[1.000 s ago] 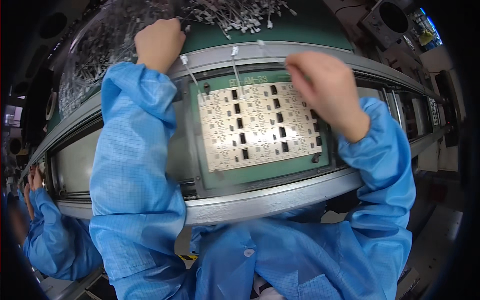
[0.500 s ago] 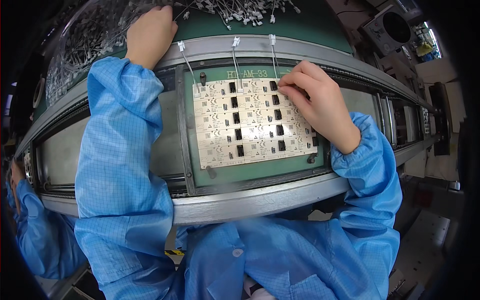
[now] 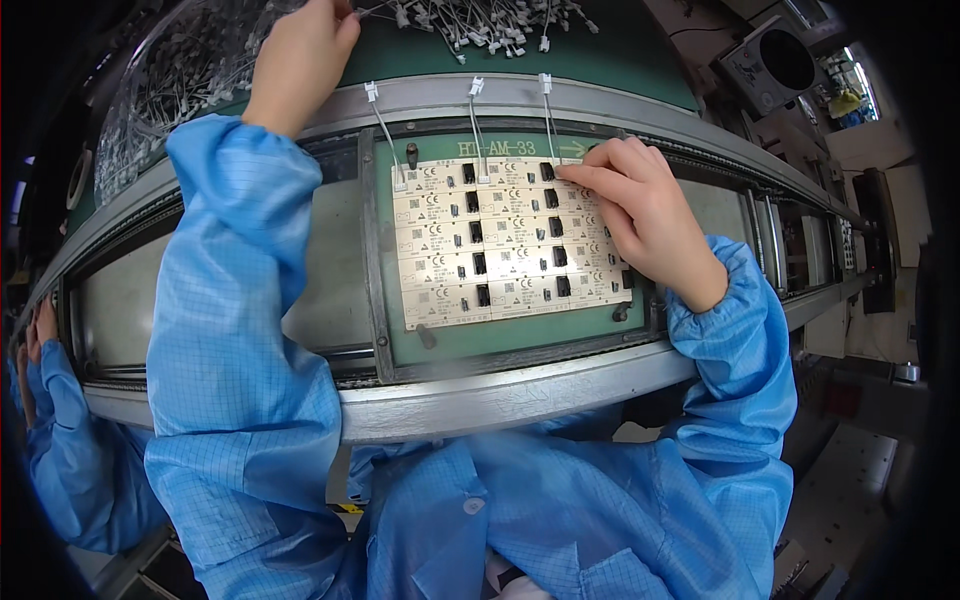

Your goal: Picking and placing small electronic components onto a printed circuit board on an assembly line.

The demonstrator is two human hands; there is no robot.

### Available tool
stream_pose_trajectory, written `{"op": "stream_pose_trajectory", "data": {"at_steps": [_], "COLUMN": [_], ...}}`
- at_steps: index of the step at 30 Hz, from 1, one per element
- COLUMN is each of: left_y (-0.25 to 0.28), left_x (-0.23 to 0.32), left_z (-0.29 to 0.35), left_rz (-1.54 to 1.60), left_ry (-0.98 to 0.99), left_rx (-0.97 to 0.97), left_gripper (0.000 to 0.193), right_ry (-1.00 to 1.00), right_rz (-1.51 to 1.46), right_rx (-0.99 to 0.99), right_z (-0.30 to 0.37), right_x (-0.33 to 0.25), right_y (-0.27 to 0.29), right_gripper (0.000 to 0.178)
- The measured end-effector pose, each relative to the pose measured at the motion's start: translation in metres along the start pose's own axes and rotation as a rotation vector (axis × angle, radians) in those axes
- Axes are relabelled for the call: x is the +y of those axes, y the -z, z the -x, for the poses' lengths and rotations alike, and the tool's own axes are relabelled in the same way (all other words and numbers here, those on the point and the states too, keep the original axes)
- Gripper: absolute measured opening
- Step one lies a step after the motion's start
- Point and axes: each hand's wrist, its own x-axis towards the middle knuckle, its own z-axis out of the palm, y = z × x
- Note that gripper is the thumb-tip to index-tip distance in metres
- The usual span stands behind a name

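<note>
A cream panel of printed circuit boards (image 3: 520,300), with black parts in columns, lies in a green fixture (image 3: 470,345). Three white-plugged cables run from its far edge over the metal rail: a left cable (image 3: 386,130), a middle cable (image 3: 476,120) and a right cable (image 3: 550,120). My right hand (image 3: 645,205) pinches at the lower end of the right cable, hiding its plug. At the top edge, my left hand (image 3: 300,65) is closed beside a pile of cables (image 3: 490,22); its fingertips are partly cut off, and what they hold cannot be made out.
A clear plastic bag of cables (image 3: 190,75) lies at the far left on the green surface (image 3: 610,70). Metal rails (image 3: 500,395) border the fixture. Another person's blue sleeve (image 3: 85,480) shows at left. A dark round-fronted device (image 3: 780,60) stands at far right.
My left hand has lifted slightly toward the top edge, off the cable pile. The right hand stays at the right cable's lower end, its fingers slightly shifted. The fixture has shifted slightly in view.
</note>
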Motion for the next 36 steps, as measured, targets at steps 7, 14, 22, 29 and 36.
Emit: {"op": "stream_pose_trajectory", "data": {"at_steps": [7, 14, 22, 29, 36], "left_y": [0.024, 0.062, 0.098, 0.115, 0.101], "left_x": [0.028, 0.048, 0.044, 0.104, 0.107], "left_z": [-0.012, -0.011, 0.042, 0.136, 0.133], "left_rz": [0.96, 0.21, 0.337, 0.037, 0.166], "left_ry": [0.358, -0.185, -0.102, -0.206, -0.11], "left_rx": [-0.096, 0.014, 0.135, -0.125, -0.181], "left_gripper": [0.011, 0.016, 0.008, 0.012, 0.008], "right_ry": [0.078, 0.129, 0.104, 0.191, -0.302], "right_rz": [-0.018, 0.065, 0.123, 0.466, 0.336], "right_rx": [0.034, -0.028, 0.062, 0.329, 0.253], "right_z": [-0.009, -0.002, -0.059, -0.185, -0.287], "right_x": [0.014, -0.005, 0.009, 0.029, 0.067], "right_y": [0.0, 0.01, 0.018, -0.02, -0.101], "right_gripper": [0.025, 0.03, 0.019, 0.018, 0.02]}}
